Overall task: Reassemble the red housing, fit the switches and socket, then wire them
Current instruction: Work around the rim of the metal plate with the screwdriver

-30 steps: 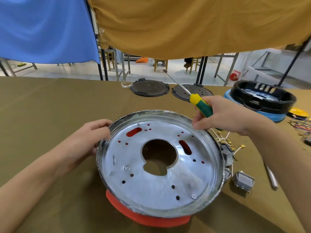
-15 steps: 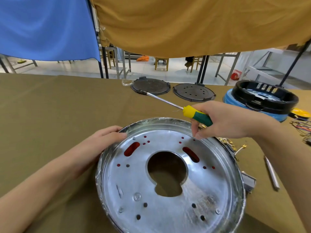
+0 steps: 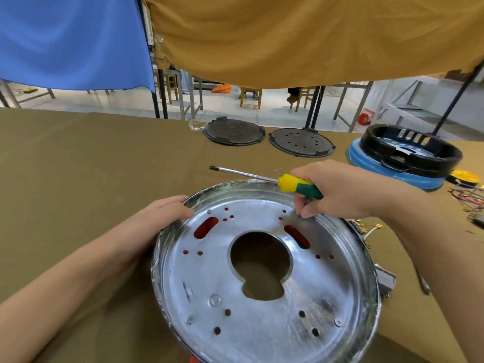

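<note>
Olive tablecloth (image 3: pixel 78 166), hung blue/tan sheets, metal plate (image 3: pixel 262 284) w/ hands

Metal base plate (image 3: pixel 264 305): silver, red showing through its slots and small holes. Screwdriver (image 3: pixel 296 185): yellow and green handle, silver shaft. Table cloth (image 3: pixel 78 166): olive-brown. Two round lids (image 3: pixel 233 132): black. Ring housing (image 3: pixel 410 150): black on blue. Curtains: blue curtain (image 3: pixel 70 40), mustard curtain (image 3: pixel 314 35). Wire bundle (image 3: pixel 468 197): multicoloured.
</note>
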`<state>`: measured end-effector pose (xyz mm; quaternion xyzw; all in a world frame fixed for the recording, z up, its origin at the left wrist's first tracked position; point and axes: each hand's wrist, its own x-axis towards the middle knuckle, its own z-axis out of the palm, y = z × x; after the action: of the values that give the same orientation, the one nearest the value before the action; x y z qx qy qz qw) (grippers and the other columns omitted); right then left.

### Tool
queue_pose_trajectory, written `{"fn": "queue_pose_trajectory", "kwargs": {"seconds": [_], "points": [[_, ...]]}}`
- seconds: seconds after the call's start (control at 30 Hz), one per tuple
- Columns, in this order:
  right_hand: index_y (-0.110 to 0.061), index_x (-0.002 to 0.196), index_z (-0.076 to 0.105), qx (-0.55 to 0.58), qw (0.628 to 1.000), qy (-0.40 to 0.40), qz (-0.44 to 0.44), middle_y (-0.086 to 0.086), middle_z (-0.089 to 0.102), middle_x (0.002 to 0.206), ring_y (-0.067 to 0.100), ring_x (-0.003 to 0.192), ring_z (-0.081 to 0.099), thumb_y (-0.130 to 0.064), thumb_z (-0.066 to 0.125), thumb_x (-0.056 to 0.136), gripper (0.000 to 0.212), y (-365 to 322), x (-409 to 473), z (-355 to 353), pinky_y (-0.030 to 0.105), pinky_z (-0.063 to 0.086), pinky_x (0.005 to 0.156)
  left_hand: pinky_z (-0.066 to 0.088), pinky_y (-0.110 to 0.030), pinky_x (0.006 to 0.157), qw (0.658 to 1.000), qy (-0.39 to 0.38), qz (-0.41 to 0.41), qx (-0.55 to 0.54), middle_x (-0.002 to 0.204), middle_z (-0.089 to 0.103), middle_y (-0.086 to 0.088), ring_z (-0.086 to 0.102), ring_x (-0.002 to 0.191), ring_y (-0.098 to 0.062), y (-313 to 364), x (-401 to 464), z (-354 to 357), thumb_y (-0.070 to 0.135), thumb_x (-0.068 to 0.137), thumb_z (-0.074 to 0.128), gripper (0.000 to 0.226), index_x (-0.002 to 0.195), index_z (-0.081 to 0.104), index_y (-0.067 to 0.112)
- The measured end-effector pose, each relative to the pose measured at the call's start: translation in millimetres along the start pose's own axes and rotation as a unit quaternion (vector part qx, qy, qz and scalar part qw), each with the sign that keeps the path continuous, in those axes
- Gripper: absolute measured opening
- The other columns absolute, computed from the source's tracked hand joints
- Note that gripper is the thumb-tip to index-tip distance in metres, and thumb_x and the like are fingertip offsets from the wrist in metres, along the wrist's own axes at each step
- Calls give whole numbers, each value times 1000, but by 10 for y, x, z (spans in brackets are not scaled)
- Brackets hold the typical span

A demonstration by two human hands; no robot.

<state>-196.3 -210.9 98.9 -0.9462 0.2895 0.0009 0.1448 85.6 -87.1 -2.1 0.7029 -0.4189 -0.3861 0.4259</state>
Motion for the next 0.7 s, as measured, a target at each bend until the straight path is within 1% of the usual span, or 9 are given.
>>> {"fn": "queue_pose_trajectory", "kwargs": {"seconds": [0.1,0.2,0.3,0.37,0.43,0.47,0.6,0.67,0.7], "points": [[-32,75,54,-44,999,17,3,-29,66,77,-10,76,58,-13,77,78,30,-10,23,20,21,40,60,38,-6,35,1000,-8,17,4,39,55,24,55,37,10,-56,-39,-46,0,95,53,39,73,52,32],[-32,74,52,-67,997,34,1,-26,67,76,-10,75,59,-14,77,77,31,-36,34,27,21,43,60,38,-7,35,1000,-7,25,14,41,58,23,56,38,9,-105,-32,-65,0,95,53,40,72,55,33],[-31,72,50,-69,997,36,13,-25,69,74,-5,70,62,-14,79,74,34,-62,32,41,30,53,68,37,-5,36,1000,4,14,14,40,56,25,54,38,12,-86,-31,-62,0,95,53,42,69,57,34],[-31,73,51,-83,995,40,26,-19,69,71,-2,71,63,-14,81,74,34,-87,40,59,36,55,71,41,-7,38,1000,-18,0,9,47,63,21,60,43,7,-57,-13,-49,1,94,52,52,58,70,34],[-30,77,52,-102,993,47,31,-13,68,73,6,77,61,-14,80,74,32,-103,45,75,42,54,74,42,-9,38,1000,-13,-13,12,50,65,19,62,45,5,-7,-17,-42,1,93,52,64,50,70,46],[-29,79,53,-107,992,51,31,-12,66,76,8,80,58,-15,79,74,30,-109,40,78,43,53,75,42,-9,38,1000,-7,-18,11,51,65,19,62,45,5,0,-2,-42,1,92,52,65,49,69,47],[-31,74,53,-103,992,64,32,-10,57,81,6,77,53,-16,80,74,31,-127,-29,58,36,51,72,50,-16,43,999,-31,-21,-9,64,73,10,70,54,-8,-14,27,-58,12,84,59,44,61,72,47],[-31,72,51,-124,990,60,35,-10,57,80,7,73,54,-18,78,76,30,-166,-42,51,36,51,70,50,-17,43,999,-27,-21,-13,64,73,10,70,54,-9,-30,32,-71,14,84,59,42,61,72,47],[-30,71,50,-138,988,55,37,-10,58,77,8,72,55,-20,77,78,29,-185,-43,48,35,51,68,50,-17,43,999,-27,-20,-19,64,73,10,70,54,-9,-23,30,-69,18,79,61,36,61,72,47]]}}
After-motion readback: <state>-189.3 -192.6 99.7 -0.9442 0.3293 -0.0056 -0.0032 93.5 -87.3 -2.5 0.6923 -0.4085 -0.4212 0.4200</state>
